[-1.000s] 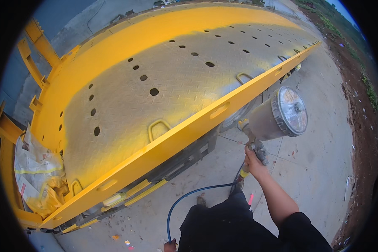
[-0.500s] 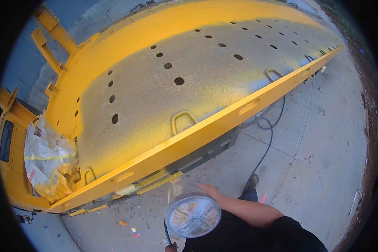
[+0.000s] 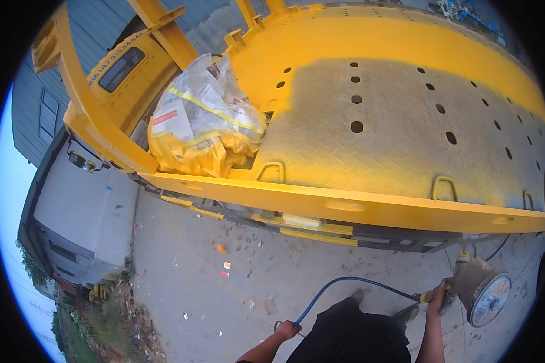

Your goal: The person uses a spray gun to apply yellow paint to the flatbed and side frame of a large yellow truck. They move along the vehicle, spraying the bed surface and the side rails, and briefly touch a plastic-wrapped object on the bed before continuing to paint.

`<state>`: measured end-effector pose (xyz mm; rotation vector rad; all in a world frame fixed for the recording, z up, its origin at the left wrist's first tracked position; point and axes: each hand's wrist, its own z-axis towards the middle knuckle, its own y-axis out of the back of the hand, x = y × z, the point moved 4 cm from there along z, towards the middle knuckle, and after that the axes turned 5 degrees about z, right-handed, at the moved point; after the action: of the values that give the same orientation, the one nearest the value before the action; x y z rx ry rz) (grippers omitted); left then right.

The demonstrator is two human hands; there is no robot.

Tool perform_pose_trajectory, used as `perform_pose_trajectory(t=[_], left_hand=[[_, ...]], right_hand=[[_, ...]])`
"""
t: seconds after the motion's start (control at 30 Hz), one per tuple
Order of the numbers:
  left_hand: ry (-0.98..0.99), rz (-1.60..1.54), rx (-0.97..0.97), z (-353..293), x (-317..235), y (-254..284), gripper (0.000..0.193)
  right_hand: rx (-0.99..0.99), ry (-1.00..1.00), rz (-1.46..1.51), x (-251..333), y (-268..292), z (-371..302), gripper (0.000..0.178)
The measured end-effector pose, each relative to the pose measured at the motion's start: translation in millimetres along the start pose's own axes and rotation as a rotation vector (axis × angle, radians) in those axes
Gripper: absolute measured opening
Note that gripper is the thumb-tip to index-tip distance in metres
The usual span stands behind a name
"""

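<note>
My right hand (image 3: 437,297) is closed on the handle of a spray gun at the lower right. A wide, round paint cup with a clear lid (image 3: 490,300) sits on the gun, tilted toward me and hiding part of it. The gun's yellow-tinted nozzle end (image 3: 462,258) points toward the flatbed's edge. A blue hose (image 3: 351,279) runs from the handle's yellow-stained fitting in an arc to my left hand (image 3: 287,330), whose fingers are wrapped round it. Beyond is the truck's flatbed (image 3: 321,127), its patterned metal deck partly bright yellow, partly grey-brown with holes.
A plastic-wrapped bundle (image 3: 206,115) lies by the yellow cab (image 3: 118,72). Yellow loops (image 3: 445,187) stand along the bed's side rail (image 3: 272,196). Litter dots the concrete (image 3: 194,272). A low building (image 3: 82,224) stands at the left.
My view has swung left, bringing the cab and bundle further in. The gun and cup have shifted from the lower middle to the lower right. The hose now spans between my hands.
</note>
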<state>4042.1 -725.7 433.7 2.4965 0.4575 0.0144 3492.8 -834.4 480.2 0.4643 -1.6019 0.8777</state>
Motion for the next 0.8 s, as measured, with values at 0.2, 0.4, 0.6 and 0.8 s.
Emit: perform_pose_trajectory(t=[0.2,0.4,0.6,0.8], left_hand=[[0.206,-0.085,-0.009,-11.5,52.9,-16.9,0.055],[0.315,-0.083,0.072,-8.1,117.3,-26.8,0.054],[0.175,0.03,0.079,31.2,45.9,9.9,0.053],[0.131,0.184,-0.06,15.1,-52.7,16.3,0.061]], right_hand=[[0.567,-0.021,-0.24,32.1,-164.0,-88.0,0.014],[0.73,-0.125,-0.287,33.2,-174.9,-102.8,0.015],[0.633,-0.133,-0.372,44.6,-99.0,-37.0,0.016],[0.585,-0.161,-0.443,58.4,32.5,23.9,0.018]])
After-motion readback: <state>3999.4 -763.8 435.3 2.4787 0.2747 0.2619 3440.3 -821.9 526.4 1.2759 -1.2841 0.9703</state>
